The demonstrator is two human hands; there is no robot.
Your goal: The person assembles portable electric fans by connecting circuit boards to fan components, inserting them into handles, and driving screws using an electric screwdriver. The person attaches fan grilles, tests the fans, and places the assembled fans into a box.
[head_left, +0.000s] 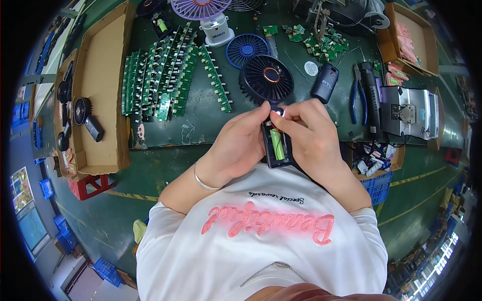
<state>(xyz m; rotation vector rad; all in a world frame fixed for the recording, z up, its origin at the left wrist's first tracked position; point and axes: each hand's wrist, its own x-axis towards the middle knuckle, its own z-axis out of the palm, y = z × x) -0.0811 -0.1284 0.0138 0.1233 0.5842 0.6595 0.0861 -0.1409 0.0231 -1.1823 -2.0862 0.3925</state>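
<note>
A dark handheld fan [277, 150] is held in front of my chest, its handle opened up and a green battery cell [277, 144] showing inside. The round fan head [266, 79], with a copper-coloured ring at its centre, points away from me. My left hand [241, 135] is closed round the fan's left side near the neck. On the other side, my right hand [311, 131] has thumb and finger pinched at the neck, beside a small bright spot; what the fingertips grip is hidden. The loose black handle cover [325, 83] lies on the green bench, beyond my right hand.
Rows of green circuit board strips [158, 80] lie at left, near a cardboard tray [100, 90]. A blue fan grille [247, 49] and a purple fan [201, 7] are at the back. Blue-handled pliers [357, 98], a black electric screwdriver [372, 100] and a metal box [409, 113] stand right.
</note>
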